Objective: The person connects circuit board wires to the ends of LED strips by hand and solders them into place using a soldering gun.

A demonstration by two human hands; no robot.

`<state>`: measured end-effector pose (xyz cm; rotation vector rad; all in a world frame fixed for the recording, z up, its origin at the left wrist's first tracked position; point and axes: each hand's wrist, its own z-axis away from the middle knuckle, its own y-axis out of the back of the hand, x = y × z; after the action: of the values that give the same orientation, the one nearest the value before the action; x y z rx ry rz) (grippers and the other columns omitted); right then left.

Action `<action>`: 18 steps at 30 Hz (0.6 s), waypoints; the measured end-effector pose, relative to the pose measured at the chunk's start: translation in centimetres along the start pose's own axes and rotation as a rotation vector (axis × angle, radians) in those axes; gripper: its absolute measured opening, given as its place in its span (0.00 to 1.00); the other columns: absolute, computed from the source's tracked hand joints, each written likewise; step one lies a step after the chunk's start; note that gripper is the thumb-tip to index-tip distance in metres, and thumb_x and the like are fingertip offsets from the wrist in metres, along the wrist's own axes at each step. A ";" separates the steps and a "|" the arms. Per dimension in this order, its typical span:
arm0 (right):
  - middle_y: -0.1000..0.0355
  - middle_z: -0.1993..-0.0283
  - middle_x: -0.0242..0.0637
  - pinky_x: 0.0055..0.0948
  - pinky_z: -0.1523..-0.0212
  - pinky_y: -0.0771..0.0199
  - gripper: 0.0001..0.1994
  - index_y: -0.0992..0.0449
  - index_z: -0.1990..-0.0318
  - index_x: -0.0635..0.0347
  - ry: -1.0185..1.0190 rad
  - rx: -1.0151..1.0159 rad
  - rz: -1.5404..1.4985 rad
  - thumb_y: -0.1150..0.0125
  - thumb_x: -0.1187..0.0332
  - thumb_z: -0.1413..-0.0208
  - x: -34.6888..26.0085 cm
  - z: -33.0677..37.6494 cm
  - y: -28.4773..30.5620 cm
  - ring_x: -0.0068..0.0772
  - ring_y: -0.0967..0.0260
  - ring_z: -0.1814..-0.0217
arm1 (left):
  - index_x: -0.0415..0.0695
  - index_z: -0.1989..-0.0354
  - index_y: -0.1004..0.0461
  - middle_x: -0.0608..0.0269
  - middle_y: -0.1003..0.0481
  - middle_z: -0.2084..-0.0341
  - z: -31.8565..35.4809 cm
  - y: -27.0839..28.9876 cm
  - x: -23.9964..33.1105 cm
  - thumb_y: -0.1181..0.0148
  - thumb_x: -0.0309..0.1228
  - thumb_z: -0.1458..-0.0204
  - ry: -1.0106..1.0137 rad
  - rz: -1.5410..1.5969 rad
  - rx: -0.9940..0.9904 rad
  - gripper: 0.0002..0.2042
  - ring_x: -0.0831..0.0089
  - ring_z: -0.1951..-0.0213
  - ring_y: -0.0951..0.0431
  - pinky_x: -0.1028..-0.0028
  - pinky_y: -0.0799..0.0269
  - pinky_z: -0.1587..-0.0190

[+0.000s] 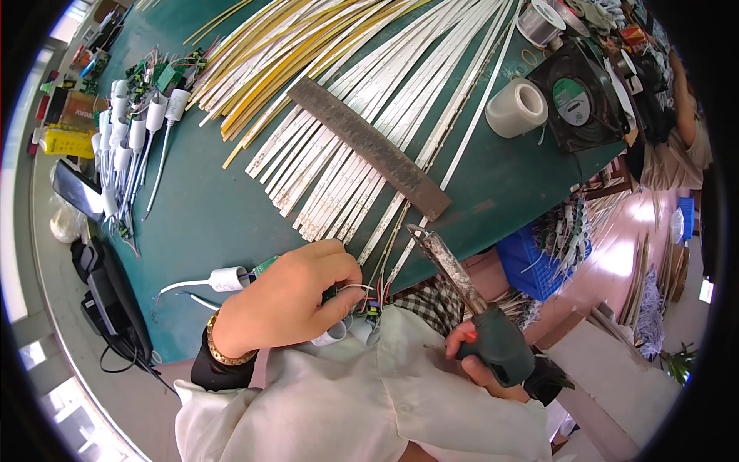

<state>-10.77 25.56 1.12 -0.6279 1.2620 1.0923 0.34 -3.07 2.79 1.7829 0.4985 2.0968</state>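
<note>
Soldering iron point(476, 300) in the right hand point(488, 379)

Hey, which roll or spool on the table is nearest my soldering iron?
The whitish roll beside the black fan: it sits closer to the soldering iron than the silvery spool farther back.

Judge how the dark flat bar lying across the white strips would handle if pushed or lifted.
The dark flat bar looks like rusty metal, so it is probably stiff and rather heavy for its size. Lying flat, it seems unlikely to roll. A push might drag some loose-looking white strips beneath it.
</note>
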 end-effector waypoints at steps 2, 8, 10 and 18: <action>0.29 0.69 0.36 0.28 0.58 0.36 0.25 0.27 0.65 0.62 -0.007 0.001 -0.037 0.46 0.45 0.44 0.0 -0.1 -0.3 0.32 0.32 0.63 | 0.37 0.72 0.27 0.57 0.30 0.76 0.0 0.3 0.5 0.38 0.20 0.56 0.023 0.025 -0.014 0.05 0.60 0.72 0.30 0.68 0.35 0.69; 0.30 0.68 0.35 0.31 0.61 0.30 0.10 0.29 0.64 0.59 -0.039 -0.135 -0.022 0.38 0.69 0.54 0.4 -0.6 0.6 0.36 0.32 0.66 | 0.37 0.71 0.29 0.55 0.32 0.75 0.4 0.0 0.5 0.39 0.20 0.55 0.078 0.014 0.027 0.05 0.59 0.70 0.31 0.68 0.35 0.68; 0.30 0.68 0.35 0.30 0.62 0.30 0.10 0.29 0.65 0.59 -0.046 -0.111 -0.053 0.37 0.70 0.55 0.7 -0.6 0.5 0.35 0.32 0.67 | 0.37 0.71 0.29 0.55 0.32 0.74 0.6 -0.3 0.5 0.39 0.19 0.55 0.136 0.007 0.071 0.05 0.59 0.70 0.31 0.68 0.35 0.68; 0.30 0.65 0.39 0.30 0.57 0.34 0.25 0.29 0.63 0.63 -0.107 -0.222 -0.012 0.49 0.45 0.43 1.7 -0.6 0.5 0.37 0.31 0.62 | 0.35 0.71 0.29 0.56 0.31 0.74 0.4 -0.8 -0.3 0.40 0.17 0.56 0.100 0.031 0.187 0.05 0.66 0.72 0.30 0.72 0.33 0.68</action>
<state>-11.61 25.75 -0.59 -0.7329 1.0521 1.2506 0.82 -2.50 2.25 1.8012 0.7195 2.2333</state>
